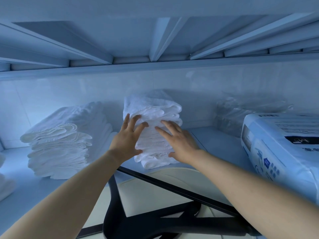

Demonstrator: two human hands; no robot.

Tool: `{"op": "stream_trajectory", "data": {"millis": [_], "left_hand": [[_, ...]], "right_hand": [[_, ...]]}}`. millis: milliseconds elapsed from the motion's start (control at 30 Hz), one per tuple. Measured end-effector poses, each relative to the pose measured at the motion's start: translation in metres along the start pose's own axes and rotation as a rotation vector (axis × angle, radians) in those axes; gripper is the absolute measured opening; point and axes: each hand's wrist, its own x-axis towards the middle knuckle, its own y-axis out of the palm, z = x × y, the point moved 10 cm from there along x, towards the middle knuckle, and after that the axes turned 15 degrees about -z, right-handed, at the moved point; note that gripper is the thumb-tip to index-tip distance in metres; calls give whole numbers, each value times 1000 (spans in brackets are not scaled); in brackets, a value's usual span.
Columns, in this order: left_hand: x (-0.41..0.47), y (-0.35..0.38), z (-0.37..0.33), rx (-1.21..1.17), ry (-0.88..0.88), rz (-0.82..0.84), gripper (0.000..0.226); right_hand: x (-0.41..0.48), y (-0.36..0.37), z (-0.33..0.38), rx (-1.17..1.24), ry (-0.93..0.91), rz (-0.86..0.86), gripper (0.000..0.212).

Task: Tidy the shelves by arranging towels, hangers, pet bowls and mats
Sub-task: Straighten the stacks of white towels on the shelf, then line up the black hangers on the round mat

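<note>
Two bare forearms reach up from the bottom edge toward a pale, smooth shelf (215, 142). Both hands lie flat against the front of the middle towel stack (153, 107), a tall pile of white folded terry cloths with soft rounded fold edges that sits at the shelf's front edge. The left hand (128, 140) presses the stack's left front with fingers spread and straight. The right hand (179, 142) presses the right front the same way, thumb low near the bottom folds. The hands are a little apart, and neither curls around the cloth.

To the left, well apart, stands a wider, lower towel stack (58, 144), its layered edges wavy and slightly fanned. More white cloth (5, 178) shows partly at the far left edge. On the right lies a bulky plastic-wrapped pack (279, 144), glossy, with printed blue marks, and behind it a crinkled clear plastic bag (250, 114). Overhead, the upper shelf's underside (155, 40) has straight metal ribs. Below the shelf, a black star-shaped chair base (146, 221) rests on pale floor.
</note>
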Motion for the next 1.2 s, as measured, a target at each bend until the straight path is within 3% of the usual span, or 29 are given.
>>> {"op": "stream_trajectory", "data": {"millis": [500, 800, 1200], "left_hand": [[-25, -13, -12, 39, -83, 12, 84], [-61, -38, -19, 6, -212, 63, 63], [-125, -82, -44, -90, -344, 176, 22]], "right_hand": [[-16, -13, 4, 118, 64, 53, 81], [-40, -27, 22, 234, 22, 107, 69], [-70, -56, 73, 597, -64, 191, 38]]}}
